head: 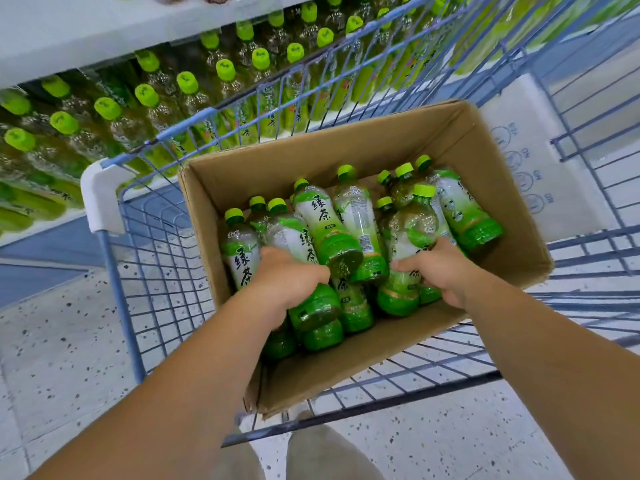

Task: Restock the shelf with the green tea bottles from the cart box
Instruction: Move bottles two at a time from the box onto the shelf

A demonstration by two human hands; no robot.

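A: The box (346, 143) is looking like matt brown cardboard.
B: And the bottles (353, 209) are gleaming: clear glossy plastic, shiny film labels. The cart (166, 135) is showing smooth blue-coated metal wire.

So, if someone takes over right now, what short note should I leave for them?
Left hand: grips one green-capped plastic tea bottle in the brown cardboard box.
Right hand: grips another bottle there.
Box sits in the blue wire cart; about a dozen bottles lie in it.
The white shelf already holds rows of the same bottles.
To do: lift these two out, shelve, repeat.
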